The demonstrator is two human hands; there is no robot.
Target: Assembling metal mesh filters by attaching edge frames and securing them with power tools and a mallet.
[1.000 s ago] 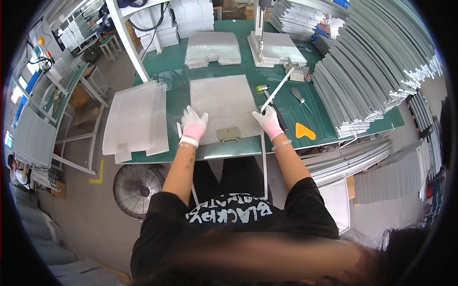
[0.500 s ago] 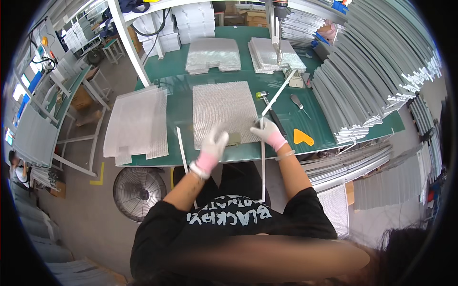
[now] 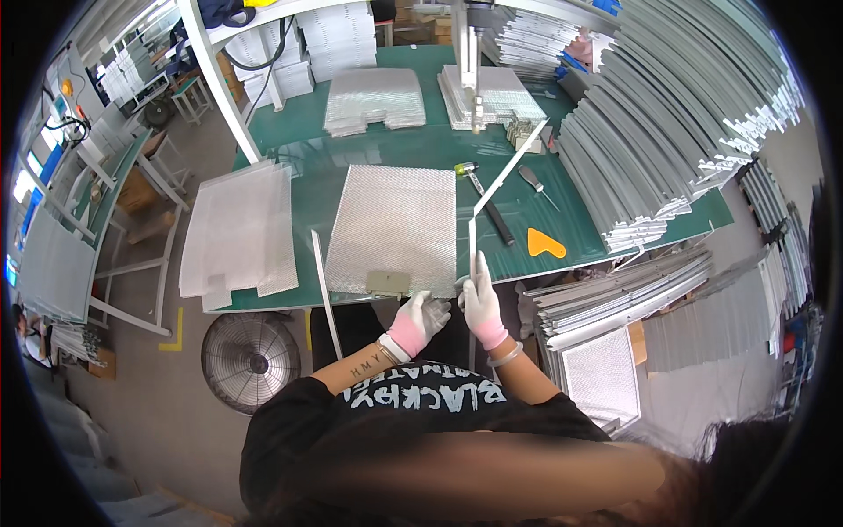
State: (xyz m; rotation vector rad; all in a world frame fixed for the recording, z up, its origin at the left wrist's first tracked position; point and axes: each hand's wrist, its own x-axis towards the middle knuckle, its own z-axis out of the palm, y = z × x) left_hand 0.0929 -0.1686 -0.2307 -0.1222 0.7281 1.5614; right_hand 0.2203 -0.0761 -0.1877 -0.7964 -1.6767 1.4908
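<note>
White strip (image 3: 473,241), slim, straight-sided, bent at one corner, ran just right of the mesh panel (image 3: 395,220). Left hand (image 3: 421,318) sat at the panel's near edge, fingers half curled; could not tell what that grip held, if anything. Right hand (image 3: 483,309) lay against the strip by the panel's near right corner, fingers extended; whether its grip pinched, could not tell. My judgement: handling wanted light, even pressure and support close to the bend, since so thin a bar could twist. Dull olive plate (image 3: 388,282) on the panel's near edge. Panel: silvery, fine-textured, flat on glossy green tabletop (image 3: 303,145). Right of it, smooth yellow scraper (image 3: 545,243), then dark-handled hammer (image 3: 492,211). Beyond, notched mesh sheets (image 3: 375,98).
</note>
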